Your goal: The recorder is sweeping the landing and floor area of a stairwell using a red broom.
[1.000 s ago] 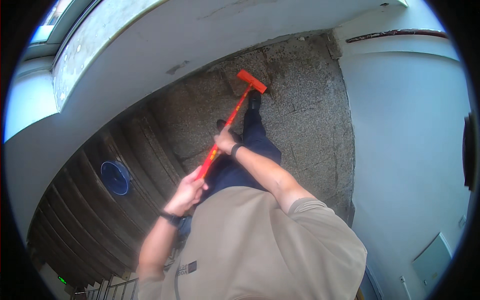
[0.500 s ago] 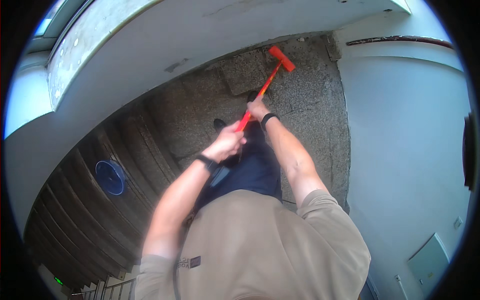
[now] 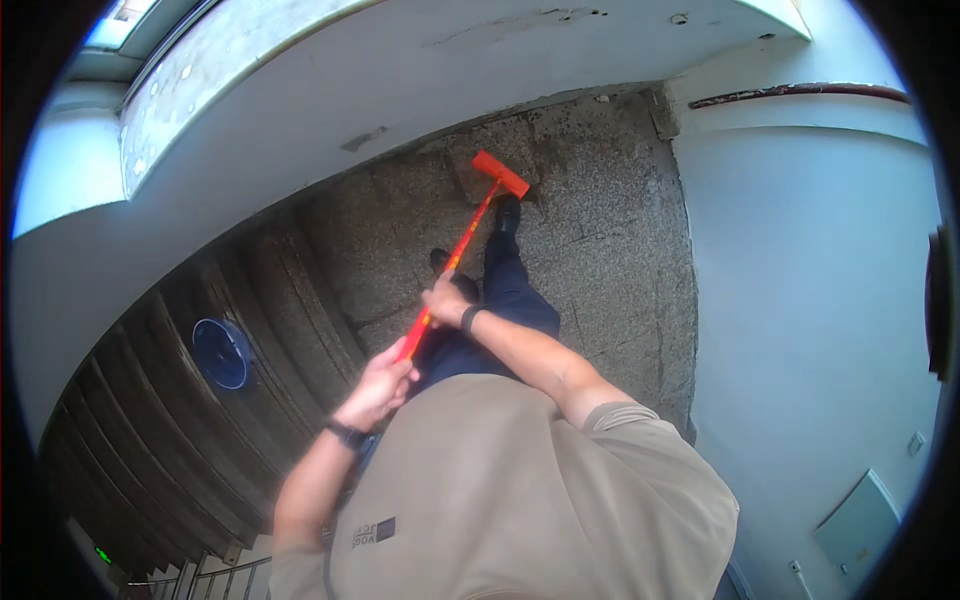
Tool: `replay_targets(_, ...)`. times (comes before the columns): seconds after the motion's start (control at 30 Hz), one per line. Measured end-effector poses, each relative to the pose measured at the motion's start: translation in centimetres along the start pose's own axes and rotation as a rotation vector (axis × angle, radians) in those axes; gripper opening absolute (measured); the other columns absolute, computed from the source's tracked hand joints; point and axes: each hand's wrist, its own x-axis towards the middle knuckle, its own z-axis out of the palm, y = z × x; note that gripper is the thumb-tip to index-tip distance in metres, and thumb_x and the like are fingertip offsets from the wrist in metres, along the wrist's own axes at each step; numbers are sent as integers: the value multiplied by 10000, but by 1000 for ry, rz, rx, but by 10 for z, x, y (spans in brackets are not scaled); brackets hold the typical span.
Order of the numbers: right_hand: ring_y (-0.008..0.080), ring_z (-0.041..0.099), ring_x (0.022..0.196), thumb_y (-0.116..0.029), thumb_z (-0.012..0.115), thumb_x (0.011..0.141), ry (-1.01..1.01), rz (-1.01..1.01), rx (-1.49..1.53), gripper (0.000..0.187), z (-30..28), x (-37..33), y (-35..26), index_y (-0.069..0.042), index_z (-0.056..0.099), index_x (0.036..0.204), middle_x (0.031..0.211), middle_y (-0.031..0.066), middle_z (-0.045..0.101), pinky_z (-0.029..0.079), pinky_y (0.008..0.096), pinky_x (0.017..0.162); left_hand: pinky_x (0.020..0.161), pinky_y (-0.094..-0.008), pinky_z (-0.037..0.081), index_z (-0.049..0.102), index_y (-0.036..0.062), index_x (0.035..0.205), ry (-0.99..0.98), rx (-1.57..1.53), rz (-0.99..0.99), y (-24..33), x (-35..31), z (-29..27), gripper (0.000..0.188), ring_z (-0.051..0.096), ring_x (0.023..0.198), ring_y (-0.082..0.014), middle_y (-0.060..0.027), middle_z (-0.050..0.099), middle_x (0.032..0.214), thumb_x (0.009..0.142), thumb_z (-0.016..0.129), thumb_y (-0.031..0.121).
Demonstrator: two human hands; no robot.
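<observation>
I hold a red long-handled broom [image 3: 462, 240] with both hands. My left hand [image 3: 378, 387] grips the near end of the handle, close to my chest. My right hand [image 3: 445, 300] grips the handle further down, a dark band on its wrist. The red broom head [image 3: 500, 173] rests on the speckled grey stone landing [image 3: 600, 230], just beyond my dark shoe [image 3: 507, 212]. My other shoe [image 3: 445, 265] sits beside the handle.
Dark stone stairs [image 3: 190, 440] descend at the lower left, with a blue round dustpan-like object [image 3: 221, 352] lying on a step. A white curved parapet [image 3: 330, 90] bounds the landing above. A pale wall [image 3: 810, 320] stands to the right, with a grey box [image 3: 860, 520] on it.
The broom head has been drawn back toward my feet from its further reach half a second ago. Both arms have bent and my hands have come closer to my body.
</observation>
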Motion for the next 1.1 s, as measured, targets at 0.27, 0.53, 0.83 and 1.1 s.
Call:
replay_targets(0.27,267,609,571,-25,468,863,313,-15,308,744,-122,42,2,-66,-16,1427,890,183,550,531,399,469,344,-199,302,214,233,1464,-225,-88,98,29,106,93,531,377,426,-56,-28,555,801,981,400,115)
replay_targets(0.53,185,537,506,89,492,797,56,-44,665,664,-162,-44,24,-180,204,1332,776,132,568,468,314,392,503,-245,534,373,132,1387,-385,191,67,23,107,123,424,620,606,-128,-76,625,903,980,454,221)
replay_targets(0.83,106,519,499,10,570,851,-255,55,616,810,-231,-201,107,-182,106,1486,849,70,607,473,246,432,532,-277,519,467,41,1278,-110,287,34,-12,175,186,378,602,666,-149,-85,596,897,923,487,168)
replay_targets(1.1,95,543,607,-20,492,893,-71,78,558,572,-324,-338,164,-61,305,1432,1033,93,614,480,228,517,1003,-412,400,499,92,1299,-130,1213,666,-59,206,312,560,490,1174,-354,-193,513,1259,749,605,105)
